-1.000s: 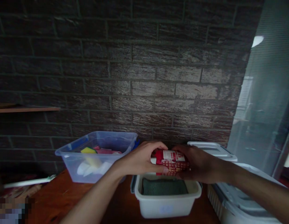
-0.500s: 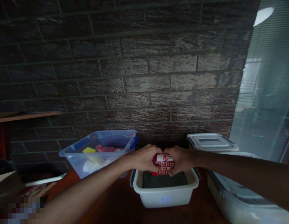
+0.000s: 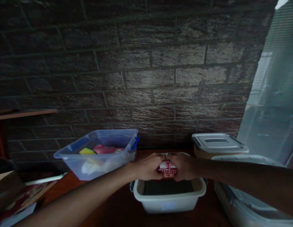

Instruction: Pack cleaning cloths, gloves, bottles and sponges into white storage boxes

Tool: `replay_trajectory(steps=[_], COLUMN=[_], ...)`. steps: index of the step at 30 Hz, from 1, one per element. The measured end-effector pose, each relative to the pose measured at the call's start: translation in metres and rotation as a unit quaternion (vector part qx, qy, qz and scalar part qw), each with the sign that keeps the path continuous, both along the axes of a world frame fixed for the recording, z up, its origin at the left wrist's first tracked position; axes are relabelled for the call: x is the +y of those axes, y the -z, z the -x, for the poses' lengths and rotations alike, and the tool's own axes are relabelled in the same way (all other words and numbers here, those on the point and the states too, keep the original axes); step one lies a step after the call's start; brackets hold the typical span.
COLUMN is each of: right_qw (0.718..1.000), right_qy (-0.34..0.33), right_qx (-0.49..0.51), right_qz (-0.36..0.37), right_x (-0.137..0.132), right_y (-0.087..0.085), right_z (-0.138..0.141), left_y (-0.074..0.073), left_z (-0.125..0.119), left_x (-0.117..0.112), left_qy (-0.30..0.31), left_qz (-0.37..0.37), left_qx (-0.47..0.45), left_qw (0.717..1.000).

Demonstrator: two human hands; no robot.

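Both hands grip one red packet [image 3: 167, 170] with a white patch and a checked pattern; what it contains I cannot tell. My left hand [image 3: 150, 166] is closed on its left side, and my right hand [image 3: 184, 166] is closed on its right side. The packet is over the far part of a white plastic bin [image 3: 170, 205], at about rim height. Something dark and flat [image 3: 167, 188] covers the inside of this bin. The hands hide most of the bin's far rim.
To the left stands a clear bluish box [image 3: 73, 162] holding a yellow sponge [image 3: 87, 151] and pink cloth-like items [image 3: 108, 150]. Lidded bins [image 3: 219, 143] and a large translucent container [image 3: 245, 201] stand on the right. A dark brick wall [image 3: 146, 78] rises behind the wooden table [image 3: 113, 205].
Both hands have lowered the red packet slightly toward the white bin, still gripping it. The camera view has shifted a little.
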State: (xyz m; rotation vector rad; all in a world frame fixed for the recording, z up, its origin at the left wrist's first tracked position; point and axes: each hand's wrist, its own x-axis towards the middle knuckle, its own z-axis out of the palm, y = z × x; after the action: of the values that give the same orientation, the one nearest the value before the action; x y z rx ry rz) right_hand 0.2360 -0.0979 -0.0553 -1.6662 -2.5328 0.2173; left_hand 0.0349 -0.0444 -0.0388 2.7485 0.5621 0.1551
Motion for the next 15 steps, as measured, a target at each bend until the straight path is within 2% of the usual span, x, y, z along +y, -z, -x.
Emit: replay_trajectory(steps=[9, 15], right_qw=[0.999, 0.998], right_qy=[0.007, 0.012], right_qx=[-0.041, -0.054], right_qz=[-0.013, -0.014], right_x=[-0.004, -0.003], right_y=[0.008, 0.01], right_z=[0.01, 0.003], left_y=[0.028, 0.035], left_z=[0.003, 0.002], left_x=[-0.007, -0.009], left_qy=[-0.065, -0.094], left_qz=[-0.064, -0.099], left_qx=[0.02, 0.039], left_qw=[0.996, 0.99])
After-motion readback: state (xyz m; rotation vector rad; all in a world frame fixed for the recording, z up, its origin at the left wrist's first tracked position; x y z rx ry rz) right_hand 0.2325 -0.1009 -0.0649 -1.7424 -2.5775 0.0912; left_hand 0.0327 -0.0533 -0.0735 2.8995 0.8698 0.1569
